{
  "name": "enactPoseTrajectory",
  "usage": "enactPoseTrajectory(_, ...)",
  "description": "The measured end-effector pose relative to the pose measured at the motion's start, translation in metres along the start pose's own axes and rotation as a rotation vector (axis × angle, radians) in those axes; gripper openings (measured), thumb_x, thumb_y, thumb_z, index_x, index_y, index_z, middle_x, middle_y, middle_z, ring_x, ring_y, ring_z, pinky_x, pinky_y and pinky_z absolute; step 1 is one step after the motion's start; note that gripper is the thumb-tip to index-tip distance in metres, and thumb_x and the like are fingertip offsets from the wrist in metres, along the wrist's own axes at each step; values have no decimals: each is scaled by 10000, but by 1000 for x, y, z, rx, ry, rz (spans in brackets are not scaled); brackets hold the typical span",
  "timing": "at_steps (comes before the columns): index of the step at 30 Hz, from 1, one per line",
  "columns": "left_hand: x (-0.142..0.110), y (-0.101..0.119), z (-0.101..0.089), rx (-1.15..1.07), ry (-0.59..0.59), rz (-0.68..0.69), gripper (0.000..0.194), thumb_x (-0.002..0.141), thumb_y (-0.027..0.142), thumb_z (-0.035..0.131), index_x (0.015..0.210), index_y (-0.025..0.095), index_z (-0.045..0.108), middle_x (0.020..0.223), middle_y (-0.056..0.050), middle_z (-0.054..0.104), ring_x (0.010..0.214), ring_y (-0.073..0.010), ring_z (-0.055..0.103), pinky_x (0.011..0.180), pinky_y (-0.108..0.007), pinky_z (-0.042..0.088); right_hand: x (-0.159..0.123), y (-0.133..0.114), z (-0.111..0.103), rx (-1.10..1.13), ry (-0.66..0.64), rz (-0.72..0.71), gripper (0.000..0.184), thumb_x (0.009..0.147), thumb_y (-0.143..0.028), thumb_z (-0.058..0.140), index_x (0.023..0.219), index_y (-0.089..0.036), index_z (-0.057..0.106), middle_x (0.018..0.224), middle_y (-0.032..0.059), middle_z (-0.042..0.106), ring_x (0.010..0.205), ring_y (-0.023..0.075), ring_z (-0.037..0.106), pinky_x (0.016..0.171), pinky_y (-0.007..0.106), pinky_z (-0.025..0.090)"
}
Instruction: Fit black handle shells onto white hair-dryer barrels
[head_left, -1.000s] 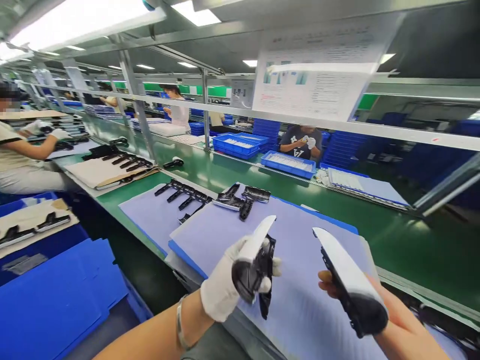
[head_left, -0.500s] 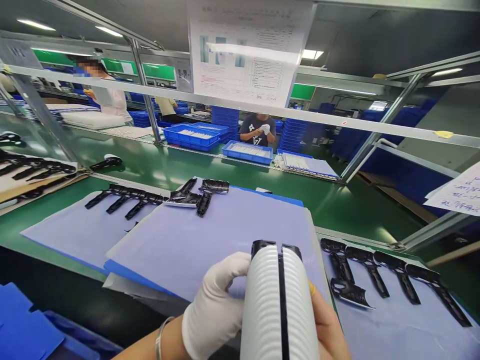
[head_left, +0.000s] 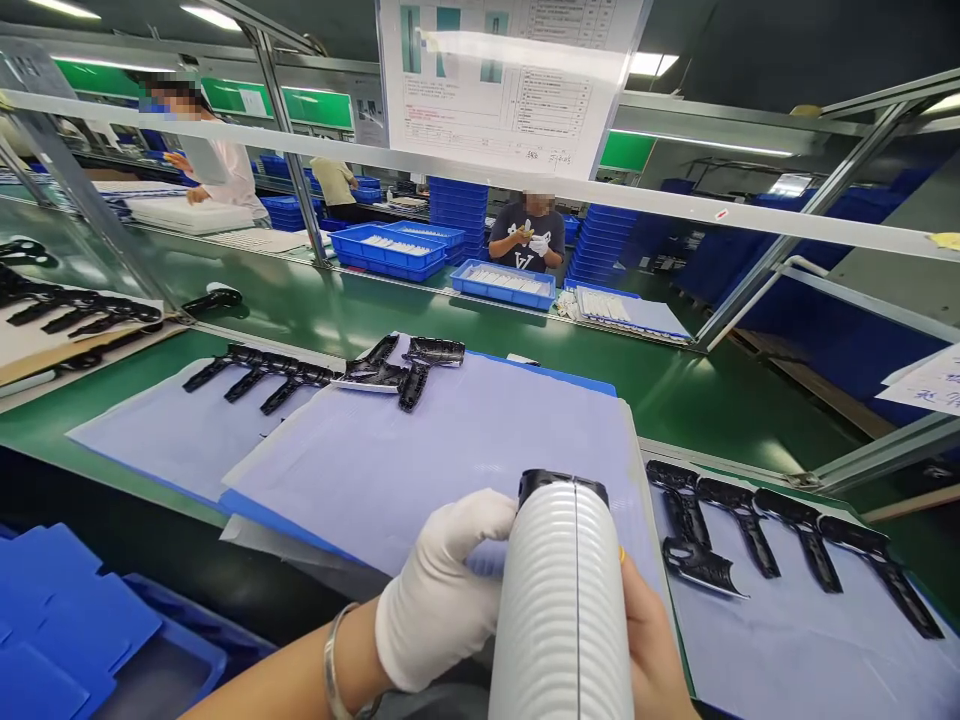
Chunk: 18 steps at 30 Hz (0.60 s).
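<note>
Upright in front of me is a white ribbed hair dryer housing [head_left: 559, 600], made of two half shells that meet along a thin seam, with a black end at the top. My left hand [head_left: 450, 585], in a white glove, grips its left side, thumb near the black end. Around the right side wraps my bare right hand [head_left: 654, 640], with something yellow on one finger. Most of its fingers are hidden behind the housing. Beyond them, black-lined half shells [head_left: 412, 372] lie on the lilac sheet [head_left: 450, 450].
More half shells [head_left: 795, 530] lie on the right, and others [head_left: 259, 375] on the left. Blue bins [head_left: 82, 620] stand low at left. A metal frame rail [head_left: 465, 165] with a hanging instruction sheet [head_left: 510, 90] crosses ahead. Across the green bench, co-workers sit by blue trays [head_left: 504, 285].
The gap between the two half shells has closed to a thin seam. Both hands keep hold of the housing. The view has shifted slightly.
</note>
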<state>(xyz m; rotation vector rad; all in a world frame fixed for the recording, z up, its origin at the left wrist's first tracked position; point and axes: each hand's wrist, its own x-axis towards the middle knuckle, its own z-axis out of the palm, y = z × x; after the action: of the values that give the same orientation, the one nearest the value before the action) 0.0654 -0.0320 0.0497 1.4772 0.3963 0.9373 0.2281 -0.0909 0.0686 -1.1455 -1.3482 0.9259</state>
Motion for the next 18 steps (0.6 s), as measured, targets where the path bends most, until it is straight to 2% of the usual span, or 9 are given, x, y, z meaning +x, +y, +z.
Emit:
enactPoseTrajectory(3,2,5,0,43,167,-33,251,811,463,694,1012,330,766,899,-84,759,818,-335,690,739,-471,541,2,-1,-1,1,-55,13,267,917,-372,672,1181,-335,680,1152,42,728,1039,277,701,939,383,591)
enactPoseTrajectory(5,2,8,1,102,279,-10,168,779,422,735,875,291,778,825,-74,733,786,-310,665,730,-451,528,1,-1,1,24,-36,29,276,911,-413,674,1177,-343,667,1146,34,733,1018,268,707,927,366,594)
enactPoseTrajectory(7,1,12,1,167,338,25,103,756,357,767,757,255,750,744,-50,684,715,-260,623,695,-417,513,0,1,4,41,6,62,326,902,-502,653,1180,-331,653,1143,49,734,1028,280,703,924,379,594)
enactPoseTrajectory(10,-1,18,2,222,356,42,145,705,216,809,657,216,672,665,-2,594,623,-173,525,620,-341,470,-3,4,10,50,51,113,463,858,-636,626,1179,-302,646,1120,85,737,1028,314,699,914,423,595)
enactPoseTrajectory(12,0,21,3,253,361,84,197,694,143,806,630,205,631,646,18,559,598,-140,486,589,-302,440,-3,5,12,92,50,127,505,832,-668,635,1181,-304,645,1098,87,742,1005,317,701,909,436,592)
enactPoseTrajectory(15,2,24,3,340,355,247,233,720,81,770,624,198,594,621,29,540,564,-116,464,551,-266,421,-4,5,12,176,55,149,497,803,-659,683,1148,-302,668,1039,73,750,963,304,703,893,428,589)
enactPoseTrajectory(18,5,25,2,368,296,403,217,749,24,711,682,191,589,643,23,569,580,-116,500,563,-248,457,-4,5,10,207,61,165,491,772,-645,740,1089,-273,696,976,71,746,924,294,694,877,419,585)
